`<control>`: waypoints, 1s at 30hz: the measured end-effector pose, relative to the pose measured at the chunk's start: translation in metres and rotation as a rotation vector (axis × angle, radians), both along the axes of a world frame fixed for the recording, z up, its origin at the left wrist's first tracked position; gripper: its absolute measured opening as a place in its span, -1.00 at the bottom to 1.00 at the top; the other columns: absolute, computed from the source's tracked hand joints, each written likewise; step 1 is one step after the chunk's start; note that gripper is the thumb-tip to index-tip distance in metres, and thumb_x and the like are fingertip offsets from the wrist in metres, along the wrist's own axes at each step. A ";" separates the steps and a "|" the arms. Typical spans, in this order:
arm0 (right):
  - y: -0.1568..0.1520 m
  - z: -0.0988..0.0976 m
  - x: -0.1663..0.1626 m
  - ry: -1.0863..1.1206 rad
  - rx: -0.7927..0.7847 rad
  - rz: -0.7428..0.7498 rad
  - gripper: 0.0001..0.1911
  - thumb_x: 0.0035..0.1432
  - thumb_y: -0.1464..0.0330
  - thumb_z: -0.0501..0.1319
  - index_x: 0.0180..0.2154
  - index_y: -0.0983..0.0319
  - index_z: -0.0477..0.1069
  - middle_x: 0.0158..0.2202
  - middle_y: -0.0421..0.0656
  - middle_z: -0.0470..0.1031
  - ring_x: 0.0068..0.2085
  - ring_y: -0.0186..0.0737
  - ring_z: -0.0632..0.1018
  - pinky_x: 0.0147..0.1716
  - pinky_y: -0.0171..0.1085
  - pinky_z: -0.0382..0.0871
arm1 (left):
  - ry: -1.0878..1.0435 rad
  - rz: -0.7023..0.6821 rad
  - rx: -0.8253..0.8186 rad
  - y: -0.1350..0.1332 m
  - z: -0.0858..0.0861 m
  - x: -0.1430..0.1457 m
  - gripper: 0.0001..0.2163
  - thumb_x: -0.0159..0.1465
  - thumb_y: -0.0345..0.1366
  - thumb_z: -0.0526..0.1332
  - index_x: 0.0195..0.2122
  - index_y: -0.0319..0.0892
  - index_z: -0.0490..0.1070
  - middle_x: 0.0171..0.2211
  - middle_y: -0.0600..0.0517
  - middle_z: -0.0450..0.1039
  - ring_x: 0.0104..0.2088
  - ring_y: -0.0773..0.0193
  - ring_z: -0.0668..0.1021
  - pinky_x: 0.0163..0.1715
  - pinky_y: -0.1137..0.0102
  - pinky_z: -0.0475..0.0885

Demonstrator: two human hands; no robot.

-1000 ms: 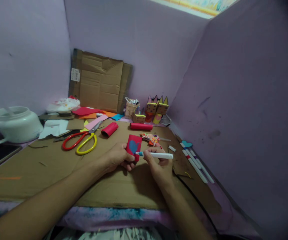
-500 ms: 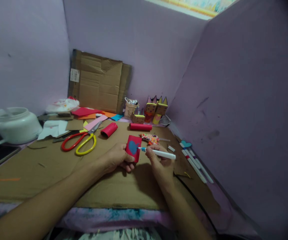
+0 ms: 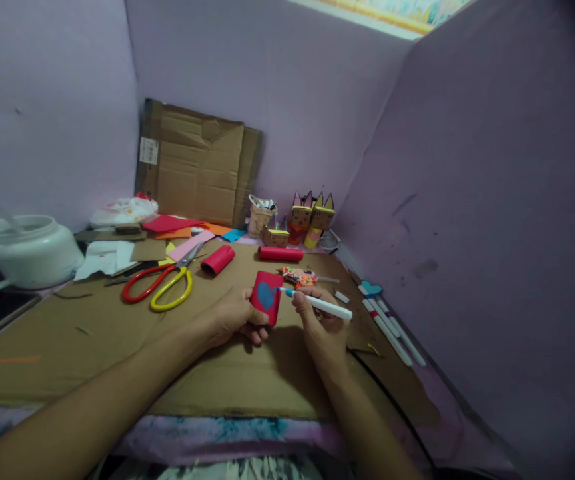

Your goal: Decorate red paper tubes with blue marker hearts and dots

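Note:
My left hand point(image 3: 241, 316) is closed around the lower left of a red paper tube point(image 3: 273, 313), holding it up over the cardboard. On its face is a blue heart point(image 3: 266, 295). Pinched in my right hand point(image 3: 323, 327) is a white marker point(image 3: 328, 307) with a blue collar; its tip meets or nearly meets the tube at the heart's upper right. Just behind the marker lies a glue gun point(image 3: 298, 277) with a flowered cover. Another red tube point(image 3: 218, 260) lies behind my left hand, and a narrower red roll point(image 3: 280, 254) lies further back.
Large scissors point(image 3: 160, 287) with red and yellow handles lie left of my hands. Several markers point(image 3: 387, 330) line the right side. A white pot point(image 3: 32, 253) stands at the left. Small cardboard figures point(image 3: 312, 217) stand at the back, and folded cardboard point(image 3: 197, 163) leans on the wall.
The marker has tilted and shifted slightly, its tip now higher by the heart's upper right edge. My left hand and the red tube have stayed nearly still.

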State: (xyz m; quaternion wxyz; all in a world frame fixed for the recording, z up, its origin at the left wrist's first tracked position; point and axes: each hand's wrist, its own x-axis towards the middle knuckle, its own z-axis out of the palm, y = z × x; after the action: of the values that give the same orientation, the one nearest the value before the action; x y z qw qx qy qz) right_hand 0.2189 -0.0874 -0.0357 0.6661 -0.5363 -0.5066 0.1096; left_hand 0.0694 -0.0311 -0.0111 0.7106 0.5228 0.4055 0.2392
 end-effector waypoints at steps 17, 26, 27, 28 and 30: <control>0.001 -0.001 0.002 -0.051 0.011 -0.005 -0.83 0.08 0.23 0.27 -0.41 0.20 0.50 -0.47 -0.16 0.52 -0.36 -0.17 0.51 -0.38 -0.21 0.33 | -0.005 0.001 0.000 0.000 0.001 0.001 -0.82 -0.10 -0.53 0.23 -0.45 -0.25 0.30 -0.67 0.07 0.42 -0.69 0.35 0.47 -0.74 0.52 0.39; -0.002 -0.002 0.000 0.021 0.001 -0.020 -0.76 0.08 0.16 0.26 -0.38 0.21 0.49 -0.46 -0.18 0.49 -0.41 -0.24 0.48 -0.45 -0.29 0.32 | 0.008 -0.014 0.002 0.000 0.002 0.001 -0.84 -0.09 -0.51 0.22 -0.45 -0.25 0.29 -0.68 0.06 0.43 -0.70 0.36 0.46 -0.73 0.54 0.38; -0.003 -0.002 -0.001 0.058 -0.005 -0.035 -0.74 0.09 0.15 0.26 -0.37 0.22 0.48 -0.46 -0.19 0.47 -0.43 -0.25 0.47 -0.46 -0.30 0.32 | 0.007 -0.015 0.002 0.000 0.002 0.000 -0.83 -0.09 -0.51 0.23 -0.45 -0.25 0.29 -0.68 0.07 0.43 -0.70 0.37 0.46 -0.73 0.53 0.39; -0.004 -0.001 -0.001 0.094 -0.012 -0.050 -0.72 0.09 0.13 0.25 -0.36 0.23 0.47 -0.48 -0.19 0.46 -0.45 -0.27 0.45 -0.47 -0.31 0.32 | 0.003 -0.015 0.001 -0.001 0.002 0.000 -0.83 -0.09 -0.51 0.23 -0.45 -0.25 0.29 -0.67 0.07 0.43 -0.70 0.37 0.46 -0.72 0.53 0.39; -0.006 0.000 -0.001 0.139 -0.028 -0.065 -0.69 0.08 0.11 0.25 -0.36 0.25 0.46 -0.52 -0.21 0.42 -0.50 -0.30 0.42 -0.51 -0.33 0.29 | -0.005 -0.010 -0.008 0.000 0.003 0.000 -0.83 -0.09 -0.52 0.23 -0.46 -0.25 0.30 -0.66 0.07 0.43 -0.69 0.38 0.45 -0.71 0.52 0.40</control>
State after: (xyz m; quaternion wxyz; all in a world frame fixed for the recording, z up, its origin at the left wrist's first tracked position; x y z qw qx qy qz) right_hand 0.2178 -0.0930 -0.0354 0.6954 -0.5527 -0.4398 0.1321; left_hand 0.0692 -0.0313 -0.0082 0.7149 0.5213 0.4022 0.2354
